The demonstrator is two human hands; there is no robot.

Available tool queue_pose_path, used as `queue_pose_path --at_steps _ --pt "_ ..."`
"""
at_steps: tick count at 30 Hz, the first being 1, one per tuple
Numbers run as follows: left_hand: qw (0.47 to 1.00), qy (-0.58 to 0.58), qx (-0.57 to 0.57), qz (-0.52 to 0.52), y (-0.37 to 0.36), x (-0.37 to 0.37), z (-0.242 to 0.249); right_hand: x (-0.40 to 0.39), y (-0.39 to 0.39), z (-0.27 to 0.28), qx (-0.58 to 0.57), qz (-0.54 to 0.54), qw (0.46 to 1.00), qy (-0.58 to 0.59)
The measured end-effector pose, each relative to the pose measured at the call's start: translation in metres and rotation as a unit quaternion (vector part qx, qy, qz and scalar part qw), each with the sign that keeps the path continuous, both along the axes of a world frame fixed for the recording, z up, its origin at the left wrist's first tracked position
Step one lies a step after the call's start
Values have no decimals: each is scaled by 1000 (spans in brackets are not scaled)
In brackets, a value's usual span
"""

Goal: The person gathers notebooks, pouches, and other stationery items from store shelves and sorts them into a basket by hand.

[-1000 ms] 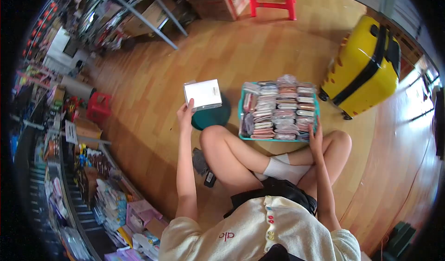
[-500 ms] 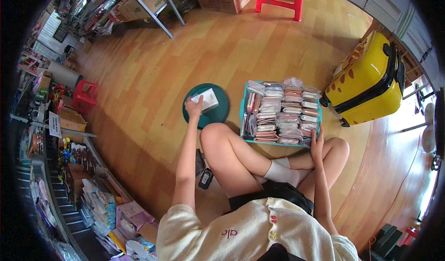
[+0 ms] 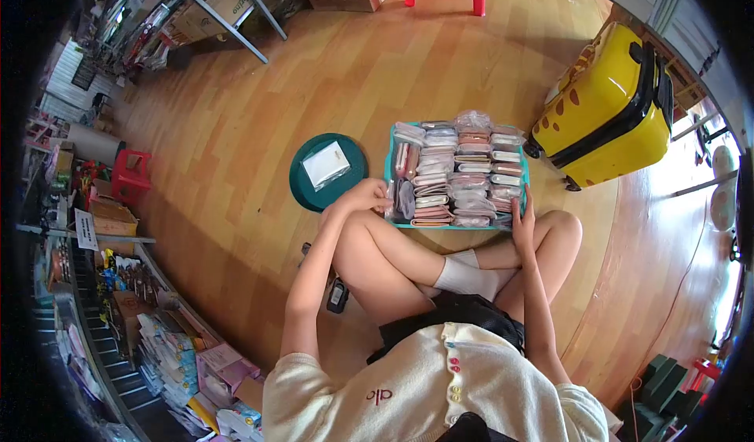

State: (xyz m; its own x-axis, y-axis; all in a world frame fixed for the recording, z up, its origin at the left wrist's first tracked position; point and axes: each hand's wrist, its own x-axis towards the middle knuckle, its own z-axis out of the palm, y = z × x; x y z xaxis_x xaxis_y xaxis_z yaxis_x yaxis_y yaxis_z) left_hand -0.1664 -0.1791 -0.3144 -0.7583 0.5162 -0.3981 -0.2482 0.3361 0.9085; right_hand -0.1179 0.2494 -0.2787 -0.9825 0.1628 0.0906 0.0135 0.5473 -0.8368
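Pink, white and grey plastic-wrapped pouches (image 3: 432, 180) stand in rows in the turquoise rectangular plastic basket (image 3: 389, 159), seemingly so each is reachable. The left hand (image 3: 365, 196) curls at its near left corner, pinching what I cannot tell, the white rectangular packet (image 3: 326, 165) just beyond on a round dark-green disc (image 3: 305, 193); the right hand (image 3: 524, 226), grip unclear, perhaps steadies the basket's right edge.

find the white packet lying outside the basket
In the head view, the white packet lies on the round green surface, left of the teal basket and just beyond the left hand.
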Motion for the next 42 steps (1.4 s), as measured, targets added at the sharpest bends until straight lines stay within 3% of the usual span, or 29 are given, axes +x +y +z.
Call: queue_pose_path --at_steps 3,4,7,8,10,11,12,14,15,16,17,18,19,20,21,23,24,25,28,33,35,38,39,42 --pt "998 -14 44 42 -17 0 28 0 -3 5 -7 -12 1000 -18" --pt "980 -24 124 151 -34 0 53 1 -2 3 -10 -19 1000 -18" --pt "966 3 33 258 -79 -6 91 -8 0 -1 0 -5 1000 -1" --pt "965 3 30 262 -95 -4 88 -8 0 -1 -8 -9 1000 -9" --pt "913 -59 218 339 -128 0 62 -9 -2 -1 -20 -7 1000 -18" --pt "890 -65 243 380 -140 2 41 -9 -3 0 -16 -8 1000 -11" --pt "890 -63 240 383 -153 5 13 -8 -3 0 -13 -11 1000 -4" --pt "842 -87 223 484 -171 8 -30 -9 -3 -4 -9 -8 1000 2" --pt "826 -79 138 540 -159 12 -30 -9 -4 -2 -12 -11 1000 -8" --pt "826 -80 140 541 -153 14 -39 -7 -3 0 -14 -14 1000 -19" --pt "841 86 -103 524 -145 11 -48 -8 -3 1 -11 -14 1000 -17" --pt "784 247 -336 460 -133 6 -55 -8 -3 1 -8 -14 1000 -14" --pt "803 310 -202 468 -98 8 -21 -8 -3 0 -5 -15 1000 -11" --pt "839 277 -184 431 -68 9 -1 -7 -3 0 -3 -17 1000 -12" --pt "868 241 -150 407 -18 18 64 -8 -3 -1 -9 -15 1000 -10" --pt "918 168 -151 326 33 30 61 -8 -4 2 -9 -9 1000 -9" --pt "930 143 -229 249 52 35 83 -7 -5 3 -8 -6 1000 -9" --pt "885 273 -277 255 67 42 59 -6 -5 4 -9 -4 1000 -13" --pt "928 187 -265 184 76 35 23 -6 -2 -1 -4 -3 1000 -12" --pt "921 207 -276 180 66 27 -3 -6 -4 0 -14 -6 1000 -11" --pt "943 163 -167 238 45 22 -11 -7 -3 -2 -8 -2 1000 18" --pt "934 168 -114 294 31 25 -2 -6 -5 6 -15 -7 1000 -8" --pt "934 182 -204 229 30 28 19 -6 -4 6 -13 -11 1000 -9" --pt "938 192 -198 210 58 38 18 -7 -4 3 -5 -16 1000 -8"
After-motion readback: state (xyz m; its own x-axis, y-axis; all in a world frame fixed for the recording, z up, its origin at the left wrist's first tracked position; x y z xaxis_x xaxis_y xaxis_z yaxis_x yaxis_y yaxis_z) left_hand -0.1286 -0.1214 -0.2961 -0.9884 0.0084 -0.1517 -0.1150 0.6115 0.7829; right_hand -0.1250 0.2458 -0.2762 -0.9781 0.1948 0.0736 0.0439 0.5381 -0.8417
